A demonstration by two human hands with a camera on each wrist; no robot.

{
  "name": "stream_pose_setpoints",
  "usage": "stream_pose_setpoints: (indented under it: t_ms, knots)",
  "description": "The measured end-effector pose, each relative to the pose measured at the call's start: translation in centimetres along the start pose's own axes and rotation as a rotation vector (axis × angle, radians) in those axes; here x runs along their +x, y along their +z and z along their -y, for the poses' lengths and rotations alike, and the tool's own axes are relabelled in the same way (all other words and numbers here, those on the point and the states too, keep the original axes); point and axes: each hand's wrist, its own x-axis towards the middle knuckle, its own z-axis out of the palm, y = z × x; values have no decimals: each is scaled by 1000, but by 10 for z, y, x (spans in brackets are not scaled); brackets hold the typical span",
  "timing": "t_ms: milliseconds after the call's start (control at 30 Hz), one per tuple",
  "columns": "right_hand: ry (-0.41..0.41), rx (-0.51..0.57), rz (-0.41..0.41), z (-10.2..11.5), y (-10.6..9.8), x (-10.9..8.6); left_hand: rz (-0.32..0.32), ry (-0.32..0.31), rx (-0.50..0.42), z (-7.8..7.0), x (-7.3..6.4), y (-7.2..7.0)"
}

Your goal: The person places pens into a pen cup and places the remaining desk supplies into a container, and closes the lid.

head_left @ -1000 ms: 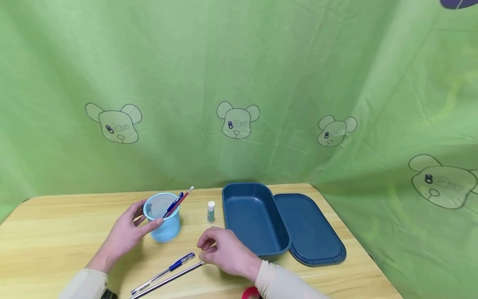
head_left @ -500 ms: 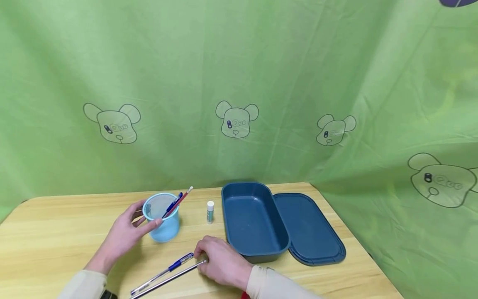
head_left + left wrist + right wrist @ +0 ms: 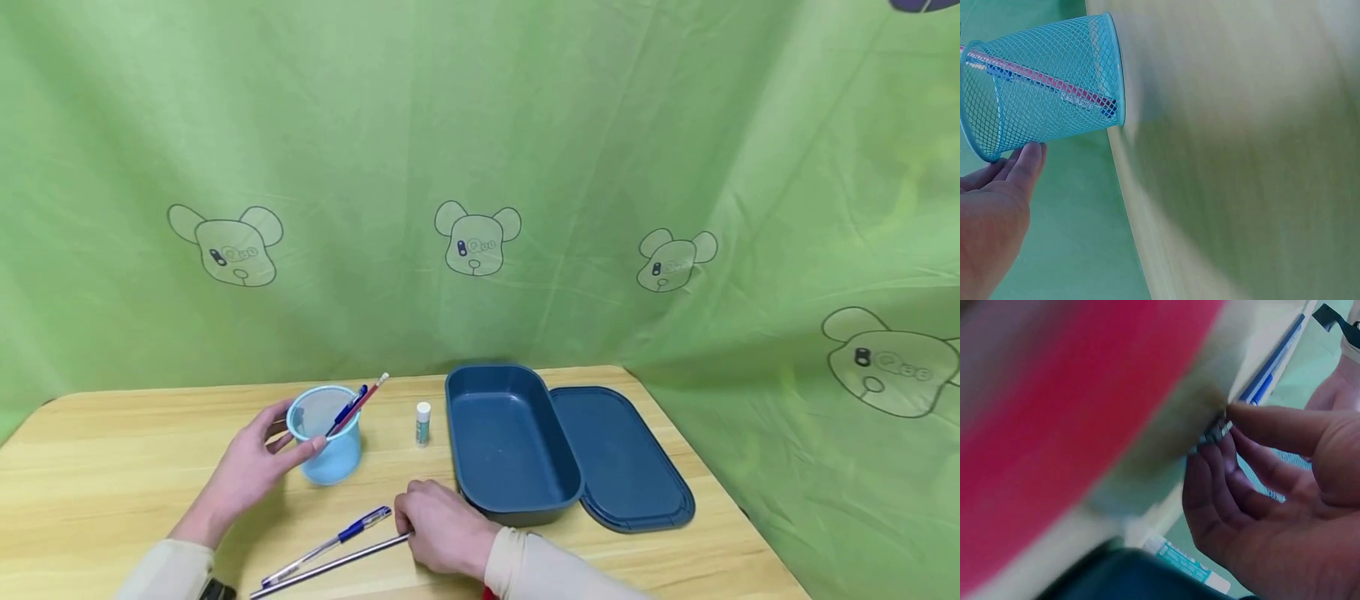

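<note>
My left hand (image 3: 246, 471) holds the light-blue mesh pencil cup (image 3: 330, 462) at its left side, thumb at the front of the rim. A blue pen (image 3: 347, 410) and a red pencil (image 3: 372, 392) with a white eraser lean inside the cup. With its fingertips, my right hand (image 3: 446, 527) pinches the right end of a slim, dark, shiny pencil (image 3: 330, 565), which slants low over the table. The pinched end is mostly hidden by the fingers in the right wrist view. Beside this pencil lies a clear pen with a blue grip and cap (image 3: 330, 546).
A white-capped glue stick (image 3: 423, 425) stands upright right of the cup. Farther right is a dark-blue box (image 3: 498, 450), its lid (image 3: 626, 462) lying flat beside it. A red thing (image 3: 1091, 425), blurred and close, crosses the right wrist view. A green curtain hangs behind the table.
My right hand has come down slightly, its fingers closing on the end of the dark pencil. The pencil has shifted a little at its left end. My left hand and the cup stay put.
</note>
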Motion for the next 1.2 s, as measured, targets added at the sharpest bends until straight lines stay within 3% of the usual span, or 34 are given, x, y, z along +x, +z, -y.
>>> stream_pose_setpoints:
  t_ms: [367,567,967,1200]
  knots:
    - [-162,-116,96,-4,-2,-3,2,8,-6,3,1,1]
    - [-282,-90,143,-11,-7,-5,3,2,-24,1,0,1]
    - [-330,96,120,-18,-16,-11,2,-8,-7,1,-2,1]
    - [-341,300,52,-22,-26,-14,5,-6,-11,1,-2,0]
